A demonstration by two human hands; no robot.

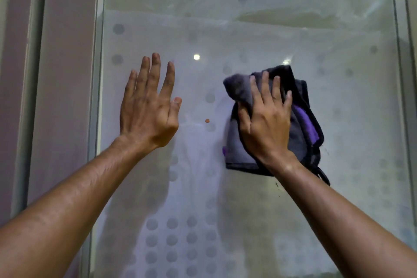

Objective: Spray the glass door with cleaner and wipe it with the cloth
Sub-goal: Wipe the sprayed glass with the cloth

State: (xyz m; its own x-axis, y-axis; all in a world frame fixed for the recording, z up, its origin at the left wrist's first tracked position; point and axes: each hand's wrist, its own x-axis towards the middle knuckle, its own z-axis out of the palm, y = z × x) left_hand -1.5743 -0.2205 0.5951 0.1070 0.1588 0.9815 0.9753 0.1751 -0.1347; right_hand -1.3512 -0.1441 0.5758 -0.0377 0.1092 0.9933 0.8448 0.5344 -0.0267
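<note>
My right hand (265,122) presses a bunched grey-and-purple cloth (302,119) flat against the glass door (248,29), fingers spread over the fabric and thumb tucked into a fold at its left edge. My left hand (147,106) lies open on the pane just beside it, fingers straight and fanned. Frosted dots (171,223) pattern the glass below, and a pale frame (33,74) borders it on the left.
</note>
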